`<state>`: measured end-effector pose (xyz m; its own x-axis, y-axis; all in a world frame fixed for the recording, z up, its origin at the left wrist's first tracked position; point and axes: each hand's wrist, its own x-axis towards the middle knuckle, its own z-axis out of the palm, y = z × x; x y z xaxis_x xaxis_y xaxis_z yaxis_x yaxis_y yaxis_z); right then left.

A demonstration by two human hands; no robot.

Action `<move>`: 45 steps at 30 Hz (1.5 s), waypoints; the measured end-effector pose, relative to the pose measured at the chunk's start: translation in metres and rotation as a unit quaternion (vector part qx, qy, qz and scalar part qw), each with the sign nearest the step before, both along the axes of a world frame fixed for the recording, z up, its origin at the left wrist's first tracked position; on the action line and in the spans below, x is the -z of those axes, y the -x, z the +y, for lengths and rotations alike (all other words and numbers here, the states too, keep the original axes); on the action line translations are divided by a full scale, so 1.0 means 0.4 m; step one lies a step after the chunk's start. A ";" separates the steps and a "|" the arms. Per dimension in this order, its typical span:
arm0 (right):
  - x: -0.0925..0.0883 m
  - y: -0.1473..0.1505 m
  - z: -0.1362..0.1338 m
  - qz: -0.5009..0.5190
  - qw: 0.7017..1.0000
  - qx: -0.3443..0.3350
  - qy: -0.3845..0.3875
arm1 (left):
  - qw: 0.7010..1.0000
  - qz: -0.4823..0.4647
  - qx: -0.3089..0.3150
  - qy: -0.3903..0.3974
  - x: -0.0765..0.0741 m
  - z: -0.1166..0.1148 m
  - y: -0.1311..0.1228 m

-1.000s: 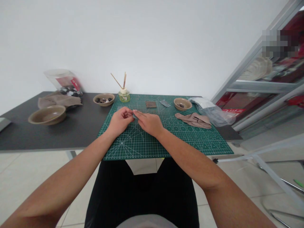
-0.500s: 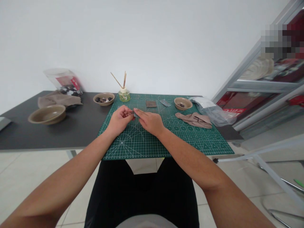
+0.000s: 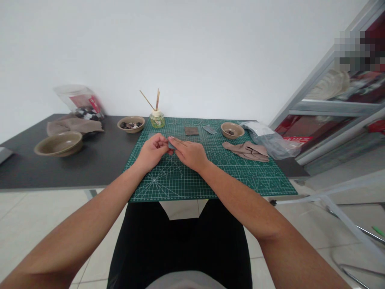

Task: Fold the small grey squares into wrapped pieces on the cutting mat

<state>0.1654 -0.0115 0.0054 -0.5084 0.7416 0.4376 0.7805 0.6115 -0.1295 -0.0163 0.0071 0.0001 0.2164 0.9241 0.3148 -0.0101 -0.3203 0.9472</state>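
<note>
Over the green gridded cutting mat, your left hand and right hand meet fingertip to fingertip, pinching a small grey flat piece between them, forearms outstretched.

Dark table w/ green cutting mat at centre. Far edge of mat: reed diffuser, brown square patch, grey scrap, small bowl. Beige cloth on mat's right side, clear plastic bag just beside it. Left of mat: bowl of dark bits, large empty bowl, 2nd beige cloth, clear packet w/ red label behind it. Metal shelf rack far right.
</note>
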 end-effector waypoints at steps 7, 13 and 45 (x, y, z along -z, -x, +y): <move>-0.001 -0.003 -0.002 -0.002 1.000 0.002 -0.007 | 0.999 -0.037 0.005 0.016 0.001 0.001 -0.002; 0.005 0.001 0.001 -0.017 1.000 -0.005 -0.016 | 0.999 -0.019 0.016 0.034 0.003 0.001 -0.003; 0.032 -0.020 0.054 0.280 0.949 0.014 0.147 | 0.989 0.075 -0.112 -0.066 0.003 0.002 0.002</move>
